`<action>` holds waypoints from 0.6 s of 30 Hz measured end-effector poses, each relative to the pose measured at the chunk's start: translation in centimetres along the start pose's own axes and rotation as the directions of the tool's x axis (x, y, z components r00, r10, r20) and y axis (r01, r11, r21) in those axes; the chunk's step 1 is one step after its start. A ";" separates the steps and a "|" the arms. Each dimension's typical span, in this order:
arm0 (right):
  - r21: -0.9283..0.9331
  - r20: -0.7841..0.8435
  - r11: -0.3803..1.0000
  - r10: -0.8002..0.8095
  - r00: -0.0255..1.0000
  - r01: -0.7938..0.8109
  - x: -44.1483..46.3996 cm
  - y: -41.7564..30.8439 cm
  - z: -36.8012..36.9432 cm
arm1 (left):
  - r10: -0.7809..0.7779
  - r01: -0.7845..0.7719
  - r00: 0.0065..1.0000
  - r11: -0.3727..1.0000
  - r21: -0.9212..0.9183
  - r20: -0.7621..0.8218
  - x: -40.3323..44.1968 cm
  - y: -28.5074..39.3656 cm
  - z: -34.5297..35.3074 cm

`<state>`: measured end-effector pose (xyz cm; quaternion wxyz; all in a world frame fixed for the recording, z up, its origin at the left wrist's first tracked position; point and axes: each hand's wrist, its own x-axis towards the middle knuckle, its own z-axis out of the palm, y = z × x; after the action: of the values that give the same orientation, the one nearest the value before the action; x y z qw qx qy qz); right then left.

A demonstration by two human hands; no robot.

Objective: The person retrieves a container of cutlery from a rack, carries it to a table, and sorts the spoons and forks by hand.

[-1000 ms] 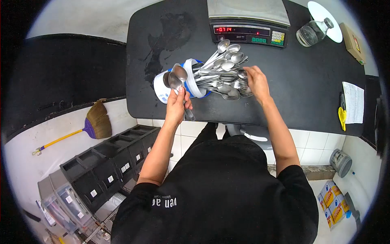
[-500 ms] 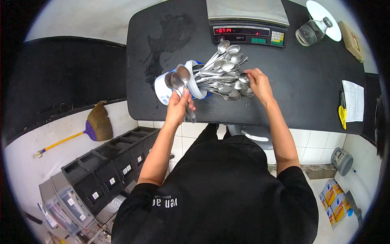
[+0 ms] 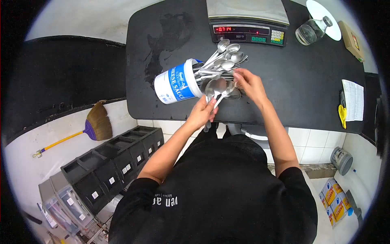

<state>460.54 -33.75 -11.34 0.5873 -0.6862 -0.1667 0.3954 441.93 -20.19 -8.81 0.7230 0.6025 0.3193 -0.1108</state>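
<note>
My left hand [image 3: 202,113] is closed around the handles of several metal spoons [image 3: 219,84], their bowls fanned upward. Right beside those bowls, my right hand [image 3: 251,86] has its fingers bent together at the near right side of the cutlery pile; what they pinch, if anything, is hidden. A white and blue cheese sauce tub [image 3: 174,85] lies on its side, its mouth toward the right. Loose spoons and forks [image 3: 227,64] spill out of that mouth onto the black table [image 3: 300,85]. The held spoons cover part of the pile.
Behind the cutlery stands a digital scale [image 3: 248,32] with red digits. A glass jar [image 3: 310,32], a white plate [image 3: 331,24] and a cardboard box [image 3: 351,40] are at the far right. Paper [image 3: 352,101] and a yellow-black item [image 3: 342,116] lie near the right edge.
My left hand has moved right with its spoons, from in front of the tub to in front of the pile. My right hand has shifted slightly left, and the tub's label now shows.
</note>
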 end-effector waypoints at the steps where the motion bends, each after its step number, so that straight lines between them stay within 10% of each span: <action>1: -0.404 -0.042 0.899 -0.202 0.978 0.168 1.3 1.3 -0.5 | -0.021 0.019 0.999 0.998 -0.058 -0.040 -0.3 0.7 -0.1; 2: -0.739 0.000 0.619 -0.397 0.918 0.267 2.2 2.2 -0.6 | -0.019 0.016 0.999 0.998 -0.053 -0.041 -0.5 1.0 -0.4; 6: -0.881 0.107 0.399 -0.358 0.928 0.256 4.5 4.1 0.0 | 0.060 -0.073 0.995 0.982 -0.171 -0.080 -1.7 2.3 -2.0; 18: -0.586 -0.108 0.806 -0.175 0.979 0.080 5.2 1.3 -2.4 | 0.124 -0.179 0.969 0.948 -0.263 -0.212 -3.9 5.1 -5.0</action>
<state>465.31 -32.09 -14.34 0.3874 -0.8483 -0.2780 0.2303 440.09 -15.09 -2.79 0.7731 0.5247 0.3528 0.0504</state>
